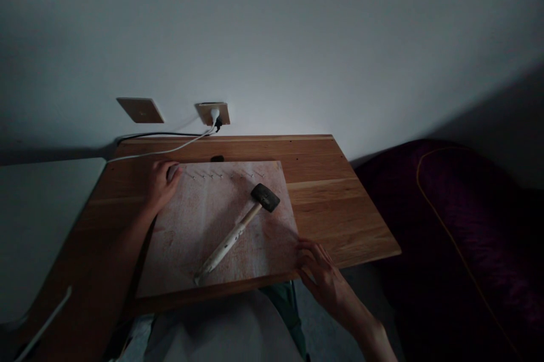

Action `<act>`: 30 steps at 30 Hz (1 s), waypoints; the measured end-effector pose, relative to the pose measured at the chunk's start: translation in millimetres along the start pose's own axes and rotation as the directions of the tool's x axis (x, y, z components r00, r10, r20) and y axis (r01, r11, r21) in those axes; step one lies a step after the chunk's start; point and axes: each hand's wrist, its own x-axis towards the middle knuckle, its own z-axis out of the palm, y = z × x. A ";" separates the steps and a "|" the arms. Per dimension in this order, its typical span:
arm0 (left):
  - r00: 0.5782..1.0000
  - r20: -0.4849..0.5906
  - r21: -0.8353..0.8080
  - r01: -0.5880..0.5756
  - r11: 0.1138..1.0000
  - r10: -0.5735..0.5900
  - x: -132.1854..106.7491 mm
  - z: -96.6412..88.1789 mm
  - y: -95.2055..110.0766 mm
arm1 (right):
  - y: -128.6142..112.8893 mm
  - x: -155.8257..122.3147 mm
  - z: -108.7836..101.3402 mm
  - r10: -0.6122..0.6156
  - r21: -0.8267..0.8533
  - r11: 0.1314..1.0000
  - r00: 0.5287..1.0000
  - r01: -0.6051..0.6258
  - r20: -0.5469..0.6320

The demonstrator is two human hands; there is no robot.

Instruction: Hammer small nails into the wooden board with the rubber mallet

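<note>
A pale, reddish-stained wooden board (182,226) lies on the wooden table. Several thin nails (212,175) stand in a row near its far edge. Across the board rests a mallet (265,197), its black head toward the far right and its worn white-painted handle slanting to the near left. My left hand (164,185) is closed on the board's far left corner, fingers bent over the edge. At the near right corner, my right hand (321,267) grips the board's side, its fingertips partly hidden by the edge. Neither hand touches the mallet.
A small dark object (217,158) sits behind the board on the table (340,209). White and black cables run from a wall socket (212,113) along the table's back. A large pale panel (42,226) is at the left; dark purple fabric (459,237) is at the right.
</note>
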 end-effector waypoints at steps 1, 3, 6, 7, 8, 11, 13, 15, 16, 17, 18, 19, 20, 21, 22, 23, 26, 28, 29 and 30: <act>1.000 -0.005 -0.010 0.003 1.000 -0.003 -0.1 0.1 0.3 | 0.7 -0.1 0.2 0.004 0.005 1.000 1.000 -0.004 -0.004; 1.000 -0.007 -0.023 0.002 1.000 -0.003 -0.2 0.7 -0.5 | 4.0 -0.6 1.1 0.017 0.009 1.000 1.000 -0.017 -0.009; 1.000 -0.006 -0.007 -0.003 1.000 0.003 0.1 2.0 -4.1 | 11.4 -2.1 2.5 0.034 0.001 0.999 0.999 -0.034 -0.028; 1.000 -0.007 0.001 -0.004 1.000 0.004 0.4 2.5 -5.7 | 13.7 -2.7 2.4 0.038 -0.001 0.999 0.999 -0.038 -0.033; 1.000 -0.012 0.006 -0.004 1.000 0.004 0.8 3.1 -7.5 | 15.5 -3.4 2.0 0.041 0.001 0.999 0.999 -0.041 -0.035; 1.000 -0.007 0.010 -0.017 1.000 0.017 2.2 4.9 -12.3 | 18.4 -6.4 -0.9 0.049 0.007 0.999 0.998 -0.049 -0.047; 1.000 -0.007 0.018 -0.021 1.000 0.021 3.0 5.6 -14.0 | 19.6 -9.7 -2.7 0.053 0.003 0.999 0.996 -0.053 -0.066; 1.000 -0.017 0.025 -0.015 1.000 0.015 3.1 5.4 -14.1 | 21.8 -14.1 -3.3 0.059 -0.003 0.998 0.995 -0.059 -0.085; 1.000 -0.019 0.021 -0.011 1.000 0.011 2.9 5.0 -13.7 | 23.4 -16.5 -3.1 0.062 -0.006 0.998 0.994 -0.063 -0.095; 1.000 -0.012 0.012 -0.007 1.000 0.007 2.6 4.6 -13.2 | 25.4 -19.0 -2.8 0.065 -0.012 0.998 0.992 -0.066 -0.105; 1.000 -0.003 0.002 -0.004 1.000 0.004 2.2 4.1 -12.7 | 27.7 -21.5 -2.4 0.068 -0.020 0.997 0.991 -0.071 -0.113; 1.000 0.010 -0.007 -0.003 1.000 0.003 1.9 3.8 -12.4 | 30.1 -23.9 -2.1 0.072 -0.028 0.997 0.990 -0.076 -0.119; 1.000 0.013 -0.012 -0.002 1.000 0.002 1.7 3.8 -12.3 | 32.6 -26.0 -2.0 0.074 -0.038 0.996 0.990 -0.079 -0.124; 1.000 0.007 -0.009 0.002 1.000 -0.002 1.6 4.1 -12.4 | 35.0 -27.8 -2.0 0.076 -0.049 0.995 0.988 -0.083 -0.131; 1.000 -0.005 -0.001 0.004 1.000 -0.004 1.6 4.6 -12.8 | 37.2 -29.4 -2.3 0.079 -0.061 0.994 0.987 -0.088 -0.141; 1.000 -0.013 0.008 0.002 1.000 -0.002 1.7 5.4 -13.3 | 39.2 -30.5 -2.7 0.080 -0.071 0.993 0.985 -0.091 -0.150; 0.999 -0.038 0.018 -0.015 1.000 0.015 2.1 7.3 -14.6 | 42.3 -31.8 -3.8 0.078 -0.085 0.992 0.980 -0.095 -0.184; 0.999 -0.033 0.007 -0.025 1.000 0.025 2.0 7.3 -14.1 | 41.1 -31.7 -3.7 0.081 -0.075 0.993 0.979 -0.097 -0.189; 0.999 -0.031 0.001 -0.023 1.000 0.023 1.8 6.9 -13.5 | 39.3 -31.7 -3.1 0.089 -0.063 0.993 0.979 -0.102 -0.185; 0.999 -0.028 -0.003 -0.021 1.000 0.020 1.5 6.3 -12.8 | 36.8 -31.8 -2.2 0.102 -0.046 0.993 0.979 -0.112 -0.179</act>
